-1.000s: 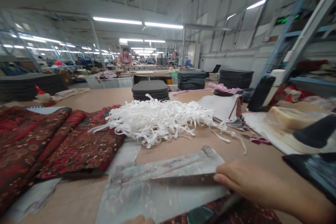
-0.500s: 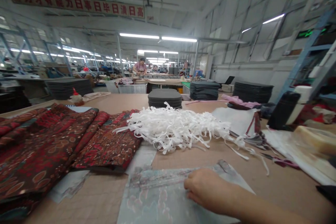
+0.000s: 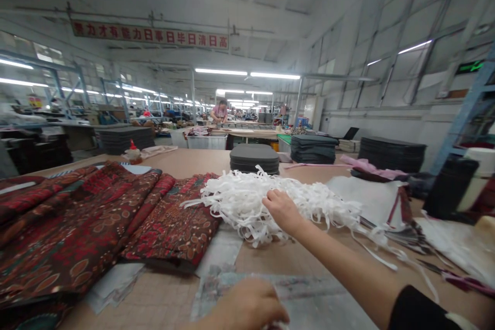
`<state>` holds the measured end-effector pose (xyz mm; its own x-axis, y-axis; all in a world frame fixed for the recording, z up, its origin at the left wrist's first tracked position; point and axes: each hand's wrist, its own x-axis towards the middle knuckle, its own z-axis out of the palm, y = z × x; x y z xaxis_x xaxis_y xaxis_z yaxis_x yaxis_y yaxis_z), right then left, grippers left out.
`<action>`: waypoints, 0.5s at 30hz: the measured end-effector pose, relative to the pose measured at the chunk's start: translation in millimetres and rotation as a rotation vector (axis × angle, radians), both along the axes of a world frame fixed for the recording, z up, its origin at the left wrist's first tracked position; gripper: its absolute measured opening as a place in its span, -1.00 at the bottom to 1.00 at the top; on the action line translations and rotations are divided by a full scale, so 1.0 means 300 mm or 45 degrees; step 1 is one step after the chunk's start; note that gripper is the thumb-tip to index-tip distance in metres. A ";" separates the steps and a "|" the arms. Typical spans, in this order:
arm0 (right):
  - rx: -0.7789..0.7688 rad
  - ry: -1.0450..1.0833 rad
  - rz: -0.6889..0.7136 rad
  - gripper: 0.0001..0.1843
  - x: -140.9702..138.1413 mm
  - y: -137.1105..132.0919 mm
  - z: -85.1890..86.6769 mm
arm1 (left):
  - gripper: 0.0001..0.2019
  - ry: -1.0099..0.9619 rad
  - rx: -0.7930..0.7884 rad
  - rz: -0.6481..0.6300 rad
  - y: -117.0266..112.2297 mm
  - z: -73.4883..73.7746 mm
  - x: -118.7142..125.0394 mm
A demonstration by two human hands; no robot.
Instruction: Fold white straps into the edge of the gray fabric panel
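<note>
Right hand (image 3: 284, 211) has jumped: half a second ago it's down on the pale cloth (image 3: 317, 299), now it's forward at the pile of white strips (image 3: 240, 201), in the middle of the frame. My fingers there are curled in, tips against the near side of the pile; whether a strip is pinched between them I can't make out.

Left hand (image 3: 251, 301) is new in view too, bottom centre, missing from the last picture. It's blurred, over the near part of the pale cloth, fingers bent, a bit of white showing by the tips. How far apart they are, and whether they grip that white bit, is too smeared to say.

Pale cloth lies on the desk (image 3: 270, 260), bottom centre, partly cut off by the lower edge. No sign now of the dark piece my right hand has a second ago. For the work in hand, I read this as a switch from handling cloth to getting at the strips, with the left hand staying by the cloth.

Rest looks unmoved on the desk, just shifted in frame by my head turning: red patterned cloth (image 3: 174, 216) at left, scissors (image 3: 464, 278) at lower right, grey stack (image 3: 254, 157) behind the strips.
</note>
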<state>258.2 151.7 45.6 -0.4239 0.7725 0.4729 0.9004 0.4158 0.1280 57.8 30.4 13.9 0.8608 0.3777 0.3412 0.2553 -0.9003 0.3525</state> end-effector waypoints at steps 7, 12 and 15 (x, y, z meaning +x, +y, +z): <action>0.104 0.272 0.085 -0.83 0.025 -0.089 -0.013 | -0.49 -0.069 0.449 0.496 0.317 0.078 0.090; 0.013 0.650 0.006 -0.91 0.223 -0.177 0.011 | -0.70 -0.037 0.416 0.565 0.505 0.070 0.082; 0.033 1.100 -0.310 -0.87 0.413 -0.202 0.043 | -0.73 -0.080 0.334 0.593 0.547 0.080 0.053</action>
<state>382.3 90.9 58.5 0.2623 0.7792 0.5693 0.7497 0.2069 -0.6286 73.6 194.6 38.0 0.5973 0.6096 0.5212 0.6342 -0.7568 0.1583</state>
